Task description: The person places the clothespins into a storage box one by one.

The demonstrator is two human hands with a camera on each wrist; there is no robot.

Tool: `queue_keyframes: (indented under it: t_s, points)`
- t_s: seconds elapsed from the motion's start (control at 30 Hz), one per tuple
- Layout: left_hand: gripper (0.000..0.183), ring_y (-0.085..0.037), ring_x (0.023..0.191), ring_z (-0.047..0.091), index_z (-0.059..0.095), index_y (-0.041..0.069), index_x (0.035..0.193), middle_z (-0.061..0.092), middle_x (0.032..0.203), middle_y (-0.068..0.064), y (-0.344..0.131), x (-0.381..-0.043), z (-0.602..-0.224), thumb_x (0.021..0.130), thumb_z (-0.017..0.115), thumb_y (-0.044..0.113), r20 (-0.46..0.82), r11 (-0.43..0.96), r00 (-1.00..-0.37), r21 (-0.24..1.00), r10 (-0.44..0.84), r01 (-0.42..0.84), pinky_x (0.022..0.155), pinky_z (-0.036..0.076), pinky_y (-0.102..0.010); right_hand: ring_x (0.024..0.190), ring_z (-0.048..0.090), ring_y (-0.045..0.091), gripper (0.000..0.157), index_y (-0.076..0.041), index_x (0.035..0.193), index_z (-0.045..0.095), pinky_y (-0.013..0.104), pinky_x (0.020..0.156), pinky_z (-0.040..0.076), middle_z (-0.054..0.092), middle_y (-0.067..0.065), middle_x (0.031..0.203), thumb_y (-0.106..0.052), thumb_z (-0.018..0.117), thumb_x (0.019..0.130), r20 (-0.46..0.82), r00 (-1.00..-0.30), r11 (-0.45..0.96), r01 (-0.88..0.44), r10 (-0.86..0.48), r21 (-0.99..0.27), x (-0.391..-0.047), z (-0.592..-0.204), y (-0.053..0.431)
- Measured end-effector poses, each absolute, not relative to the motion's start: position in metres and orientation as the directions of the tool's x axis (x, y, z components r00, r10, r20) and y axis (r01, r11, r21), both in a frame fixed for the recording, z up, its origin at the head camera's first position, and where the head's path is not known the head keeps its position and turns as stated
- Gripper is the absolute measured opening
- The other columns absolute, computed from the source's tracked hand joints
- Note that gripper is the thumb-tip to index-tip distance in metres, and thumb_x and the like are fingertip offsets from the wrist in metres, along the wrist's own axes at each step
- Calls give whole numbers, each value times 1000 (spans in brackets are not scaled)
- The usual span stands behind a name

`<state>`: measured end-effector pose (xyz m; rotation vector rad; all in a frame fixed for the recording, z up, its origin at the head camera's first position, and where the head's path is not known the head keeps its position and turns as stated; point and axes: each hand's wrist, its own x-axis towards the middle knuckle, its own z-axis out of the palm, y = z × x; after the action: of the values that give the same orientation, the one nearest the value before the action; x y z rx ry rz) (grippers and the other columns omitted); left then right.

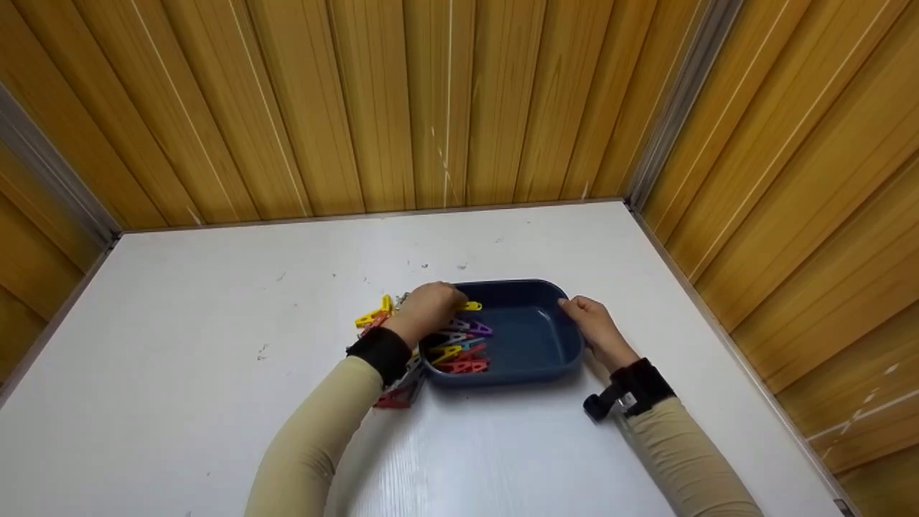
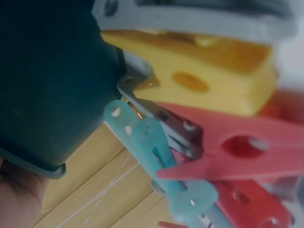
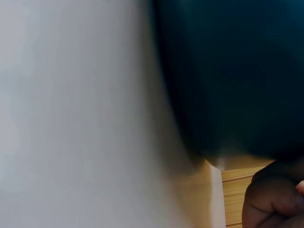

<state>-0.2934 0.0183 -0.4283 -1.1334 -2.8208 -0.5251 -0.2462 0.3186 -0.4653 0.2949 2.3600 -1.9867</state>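
Over the left rim of a dark blue rectangular tub [image 1: 535,345], my left hand [image 1: 429,310] has its fingers curled down inside. A yellow clothespin [image 1: 471,306] pokes out from its fingertips, which seem to pinch it. The right hand [image 1: 596,327] grips the tub's right rim, thumb on top. Several coloured clothespins lie in the left part of the tub, among them a purple clothespin [image 1: 479,329]. More are heaped outside against its left wall; the left wrist view shows a yellow clothespin [image 2: 204,71], a red clothespin [image 2: 237,145] and a turquoise clothespin [image 2: 142,137] close up.
The tub stands on a white table [image 1: 215,345] with small dark marks on its surface. Wood-patterned panels [image 1: 388,108] rise behind the table and along its sides. A small black device [image 1: 599,406] sticks out from the right wristband.
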Motion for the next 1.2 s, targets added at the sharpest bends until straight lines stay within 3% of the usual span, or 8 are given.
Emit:
queue_keyframes:
  t_s: [0.23,0.47,0.9,1.2]
  points:
    - [19,-34,94,74,78,2,104,79,100,-15,27,-296,-431,97,61,0,145,692,-734,254,663,675,87,60,-46,48,33,-2,37,-21,67,48,15,45,26,38,-16,57,-28,59,102,-104,-993,165,113,63,-980,-243,-466,322]
    - [20,-31,91,75,80,6,104,80,98,-11,32,-298,-437,95,63,-1,150,707,-731,185,666,682,83,61,-44,48,30,0,41,-19,65,45,16,46,23,36,-14,57,-23,57,104,-145,-980,165,167,134,-972,-246,-466,322]
    - [19,-30,89,75,80,7,102,79,96,-11,33,-296,-436,97,62,3,162,729,-744,147,648,668,80,62,-44,50,35,1,41,-18,65,46,16,47,27,38,-14,57,-22,59,104,-151,-979,166,172,134,-971,-247,-465,321]
    - [24,-33,105,74,74,2,119,78,112,-16,18,-284,-410,98,63,6,234,661,-737,329,634,674,92,60,-47,49,32,1,40,-18,67,46,17,46,26,35,-14,55,-27,59,104,-186,-975,174,204,118,-963,-246,-463,322]
